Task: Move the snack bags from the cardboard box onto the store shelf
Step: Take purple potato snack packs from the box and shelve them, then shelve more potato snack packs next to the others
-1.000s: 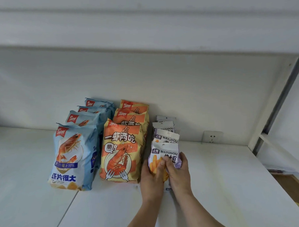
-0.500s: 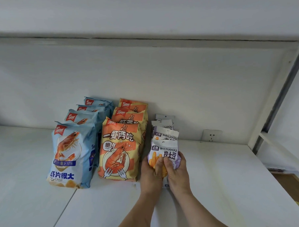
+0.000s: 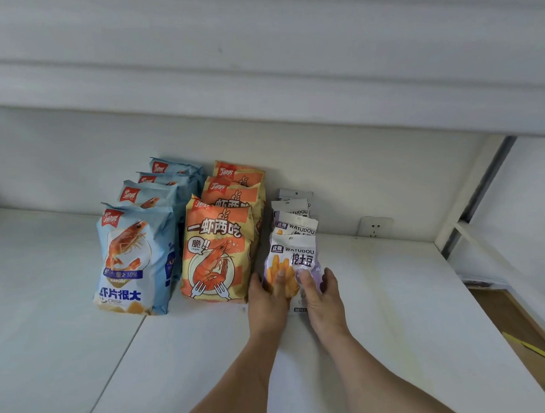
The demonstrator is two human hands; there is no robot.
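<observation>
Shelving fills most of the view: the white store shelf [image 3: 393, 294] carries every bag, with an upper board overhanging it and a wall socket [image 3: 375, 226] on the back panel, to the right of the front purple bag [image 3: 293, 258], which serves as the landmark. Left of that bag, touching or nearly so, stands a file of orange prawn bags [image 3: 217, 252], at least 3 deep, and further left a file of 4 blue prawn-crisp bags [image 3: 133, 259]; both files face forward, likely so the labels read from the aisle. Behind the landmark bag rise 3 more small purple bags [image 3: 293, 218], running back toward the rear panel. A sliver of the cardboard box [image 3: 520, 336] shows well to the right and below the shelf edge. Smallest are the hands: the left hand [image 3: 267, 300] grips the bag's lower left, thumb curled across the front, while the right hand [image 3: 318, 295] grips its lower right, its fingers wrapped round the side edge. Both hold low, which I judge keeps the light pouch upright and square while it is seated at the head of its file. Whether its base touches the shelf cannot be told.
</observation>
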